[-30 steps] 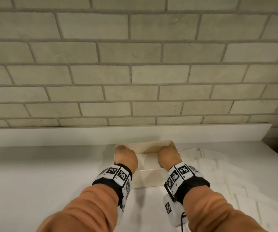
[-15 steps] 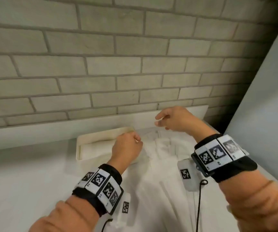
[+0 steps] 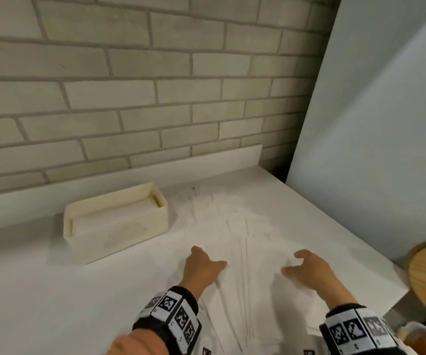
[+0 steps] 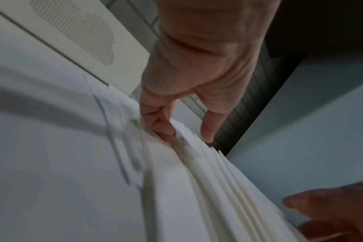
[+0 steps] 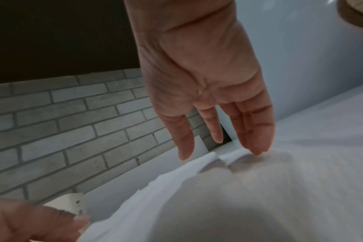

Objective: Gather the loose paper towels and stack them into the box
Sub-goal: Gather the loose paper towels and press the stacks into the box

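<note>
Both hands flank the fanned paper towels (image 3: 245, 252) on the white counter (image 3: 53, 303): left hand (image 3: 201, 270) fingers curl into the sheets' left edge, right hand (image 3: 309, 272) fingers hang straight, tips grazing paper. Their long axis runs away toward the wall; the box (image 3: 119, 226) sits left, nearer the left hand.

The head camera looks down from high up at the worktop (image 3: 53, 290); each wrist camera sits very close behind its hand, looking along the fingers; all three see the paper towels (image 3: 245, 252).
</note>
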Demonstrator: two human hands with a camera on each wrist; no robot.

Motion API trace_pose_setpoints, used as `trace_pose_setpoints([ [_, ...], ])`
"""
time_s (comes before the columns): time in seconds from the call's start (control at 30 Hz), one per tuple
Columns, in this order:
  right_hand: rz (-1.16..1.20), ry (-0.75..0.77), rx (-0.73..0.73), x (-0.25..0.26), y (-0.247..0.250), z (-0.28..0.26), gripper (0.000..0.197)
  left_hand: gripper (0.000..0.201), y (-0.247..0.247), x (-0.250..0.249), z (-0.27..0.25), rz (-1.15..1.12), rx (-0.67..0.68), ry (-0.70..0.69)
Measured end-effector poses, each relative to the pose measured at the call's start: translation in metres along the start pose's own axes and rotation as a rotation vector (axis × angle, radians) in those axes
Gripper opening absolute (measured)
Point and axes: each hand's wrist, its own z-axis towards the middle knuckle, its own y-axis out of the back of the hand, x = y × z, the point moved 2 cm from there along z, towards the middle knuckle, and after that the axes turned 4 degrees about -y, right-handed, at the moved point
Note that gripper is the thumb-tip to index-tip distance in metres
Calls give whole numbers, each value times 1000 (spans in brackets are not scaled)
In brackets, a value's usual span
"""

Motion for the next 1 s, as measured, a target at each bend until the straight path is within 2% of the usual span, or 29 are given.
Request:
trace_pose_setpoints([
  [0.17,177,-40,30,-18,-19,6,81,86,-23,0,-16,-261,-17,45],
  [0.27,220,-55,25,-18,-25,10,89,105,-35,-6,-28,-390,-32,12],
  [0.4,270,-68,16,-14,-33,7,94,122,-49,-20,-44,-394,-8,-17],
  [0.47,289,-73,31,-13,-37,6,84,122,-53,-22,-47,-390,-9,-18],
  [0.67,324,51,90,-9,-39,-3,18,118,-45,-19,-47,-380,-45,-63],
  [0.7,339,71,94,-8,-38,-4,12,117,-43,-19,-47,-387,-48,-85],
  [0.8,447,152,141,-1,-35,-11,14,113,-32,-20,-46,-427,-82,-186],
  [0.9,703,228,234,8,-31,-18,30,106,-16,-24,-44,-457,-69,-289],
  [1.0,967,276,396,18,-28,-23,32,84,1,-30,-40,-522,23,-354],
])
